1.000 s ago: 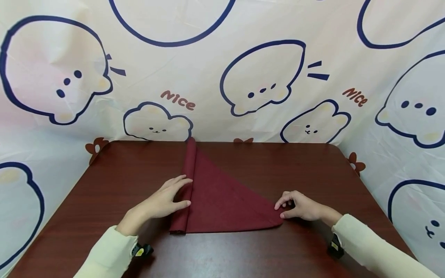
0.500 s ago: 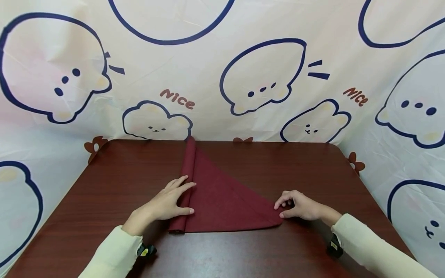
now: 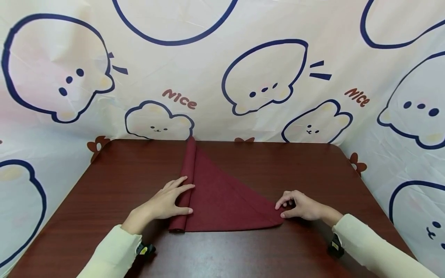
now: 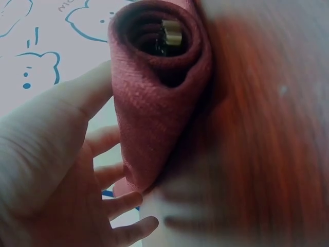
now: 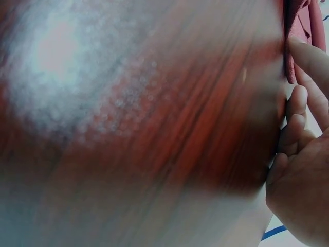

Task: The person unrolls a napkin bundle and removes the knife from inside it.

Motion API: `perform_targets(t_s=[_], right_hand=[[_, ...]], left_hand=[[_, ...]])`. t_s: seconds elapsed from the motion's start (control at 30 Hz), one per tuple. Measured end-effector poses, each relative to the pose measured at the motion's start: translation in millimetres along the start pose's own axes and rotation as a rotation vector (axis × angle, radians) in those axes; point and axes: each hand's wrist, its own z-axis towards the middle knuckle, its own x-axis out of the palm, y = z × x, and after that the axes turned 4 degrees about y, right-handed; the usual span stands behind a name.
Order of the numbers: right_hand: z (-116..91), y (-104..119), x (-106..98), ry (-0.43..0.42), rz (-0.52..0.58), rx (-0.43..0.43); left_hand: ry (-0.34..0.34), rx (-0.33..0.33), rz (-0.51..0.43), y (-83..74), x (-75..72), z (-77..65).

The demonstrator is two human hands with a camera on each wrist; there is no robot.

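A dark red cloth point(image 3: 222, 197) lies on the table, its left side wound into a long roll point(image 3: 189, 162) that reaches the far edge. From the roll it tapers to a corner at the right. My left hand point(image 3: 163, 202) rests on the near half of the roll with fingers spread and thumb apart. The roll's near end point(image 4: 139, 77) shows coiled layers in the left wrist view, with something small and gold-coloured point(image 4: 172, 33) visible inside. At the right corner, my right hand point(image 3: 300, 206) pinches the cloth's edge between thumb and index finger, other fingers curled.
A brown wooden table point(image 3: 250, 255) spreads under both hands. Behind and beside it hangs a white backdrop point(image 3: 208, 73) with blue-outlined cartoon figures. Each wrist bears a small dark camera point(image 3: 146, 251) below a pale sleeve point(image 3: 111, 251).
Over the last second my left hand has slid slightly right and toward me along the roll. My right hand has kept its place, and the cloth looks the same.
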Motion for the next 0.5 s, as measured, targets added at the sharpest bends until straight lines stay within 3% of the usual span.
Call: perform_targets(t_s=[0.5], right_hand=[[-0.6, 2.1, 0.1, 0.000, 0.007, 0.000]], left_hand=[[-0.005, -0.017, -0.076, 13.4, -7.4, -11.0]])
